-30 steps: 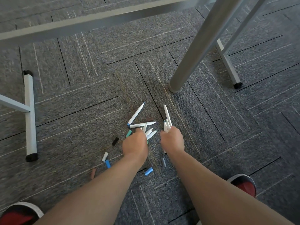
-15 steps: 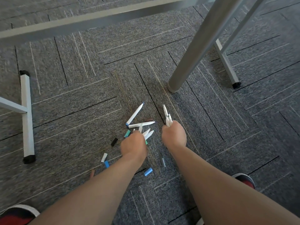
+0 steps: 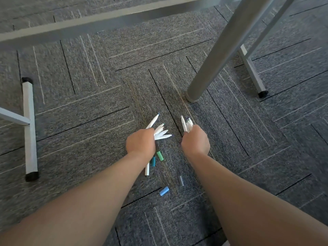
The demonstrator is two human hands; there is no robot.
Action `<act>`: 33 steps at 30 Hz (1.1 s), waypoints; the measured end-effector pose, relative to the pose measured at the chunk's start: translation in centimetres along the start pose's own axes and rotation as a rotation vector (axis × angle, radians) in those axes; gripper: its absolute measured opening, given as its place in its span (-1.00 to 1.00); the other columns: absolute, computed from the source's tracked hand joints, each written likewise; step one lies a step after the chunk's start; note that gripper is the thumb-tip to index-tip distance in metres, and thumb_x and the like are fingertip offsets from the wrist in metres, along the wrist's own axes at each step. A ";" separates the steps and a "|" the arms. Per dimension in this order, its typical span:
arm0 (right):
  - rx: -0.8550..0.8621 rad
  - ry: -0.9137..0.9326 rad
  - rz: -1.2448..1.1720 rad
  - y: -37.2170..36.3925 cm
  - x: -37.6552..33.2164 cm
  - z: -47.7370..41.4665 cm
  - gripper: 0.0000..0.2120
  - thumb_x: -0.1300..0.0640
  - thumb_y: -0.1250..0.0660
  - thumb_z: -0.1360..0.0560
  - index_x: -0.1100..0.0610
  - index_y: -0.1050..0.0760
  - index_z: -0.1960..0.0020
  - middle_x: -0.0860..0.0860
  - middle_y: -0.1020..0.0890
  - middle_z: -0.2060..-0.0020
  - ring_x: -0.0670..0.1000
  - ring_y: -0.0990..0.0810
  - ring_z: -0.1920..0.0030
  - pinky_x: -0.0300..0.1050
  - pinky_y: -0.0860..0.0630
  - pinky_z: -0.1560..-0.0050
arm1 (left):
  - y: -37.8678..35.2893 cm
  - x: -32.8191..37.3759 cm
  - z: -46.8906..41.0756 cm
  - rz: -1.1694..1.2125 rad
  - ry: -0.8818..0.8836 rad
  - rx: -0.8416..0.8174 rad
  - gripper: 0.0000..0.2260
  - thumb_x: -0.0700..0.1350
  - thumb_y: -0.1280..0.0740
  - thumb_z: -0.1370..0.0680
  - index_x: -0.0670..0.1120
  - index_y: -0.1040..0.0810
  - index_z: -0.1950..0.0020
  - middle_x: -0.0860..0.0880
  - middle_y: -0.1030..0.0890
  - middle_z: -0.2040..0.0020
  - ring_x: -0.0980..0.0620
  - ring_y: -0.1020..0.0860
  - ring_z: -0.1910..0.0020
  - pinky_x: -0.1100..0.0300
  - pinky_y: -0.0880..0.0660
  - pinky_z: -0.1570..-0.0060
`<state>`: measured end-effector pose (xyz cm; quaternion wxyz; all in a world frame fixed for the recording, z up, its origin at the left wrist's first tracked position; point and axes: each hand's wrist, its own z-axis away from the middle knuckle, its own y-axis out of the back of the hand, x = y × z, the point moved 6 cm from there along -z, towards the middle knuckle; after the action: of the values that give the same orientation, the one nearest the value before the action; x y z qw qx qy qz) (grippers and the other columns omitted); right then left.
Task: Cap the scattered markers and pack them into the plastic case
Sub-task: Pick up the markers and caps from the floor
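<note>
Two bunches of uncapped markers (image 3: 162, 133), gripped by left hand (image 3: 140, 142) and right hand (image 3: 195, 142), near table leg (image 3: 213, 59): gathering. Next: fit loose caps (image 3: 160, 155).

The left hand (image 3: 140, 145) and right hand (image 3: 195, 142) show only their backs, so their fingers are hidden. Hidden too are the lower ends of the fanned markers (image 3: 160, 133) and of the bundle (image 3: 186, 124) they grip. The bundle is too tight to count. A white marker (image 3: 147, 170) and a teal cap (image 3: 153, 162) lie partly under the left wrist. The grey table leg (image 3: 218, 50) runs off the top edge.
</note>
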<state>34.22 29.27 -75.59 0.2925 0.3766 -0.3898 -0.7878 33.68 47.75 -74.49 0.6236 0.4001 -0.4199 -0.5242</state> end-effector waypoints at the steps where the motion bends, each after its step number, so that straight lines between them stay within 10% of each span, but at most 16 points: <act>1: 0.004 0.002 0.015 0.1 0.0 -0.2 -0.90 0.08 -0.25 -0.62 0.11 -0.45 -0.05 0.02 -0.62 0.15 0.04 -0.59 0.22 -0.13 -0.39 0.36 | 0.0 0.2 -0.3 -0.021 -0.015 -0.011 -0.93 -0.19 -0.31 -0.57 -0.03 -0.52 0.00 -0.01 -0.58 0.19 -0.05 -0.51 0.29 0.11 -0.37 0.37; 15: -0.096 0.026 0.223 -1.3 -1.6 -2.4 -0.85 0.19 -0.27 -0.59 0.21 -0.55 -0.10 0.09 -0.61 0.13 0.08 -0.57 0.26 -0.09 -0.47 0.31 | -0.2 1.1 -2.4 -0.138 -0.111 -0.114 -0.82 -0.21 -0.34 -0.55 -0.09 -0.55 -0.15 -0.04 -0.38 0.17 -0.03 -0.43 0.37 0.08 -0.40 0.36; 33: -0.214 0.030 -0.229 -4.8 -5.4 -0.5 -0.94 0.13 -0.27 -0.55 0.11 -0.48 0.04 -0.01 -0.55 0.29 -0.02 -0.49 0.36 -0.07 -0.47 0.34 | 0.6 -1.7 -5.0 0.023 0.061 -0.067 -0.96 -0.13 -0.34 -0.56 -0.06 -0.53 0.00 0.02 -0.41 0.29 -0.03 -0.47 0.28 0.10 -0.34 0.37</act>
<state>36.81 35.68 -77.81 0.2449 0.3972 -0.2537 -0.8472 38.40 49.84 -75.77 0.6551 0.3897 -0.3876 -0.5184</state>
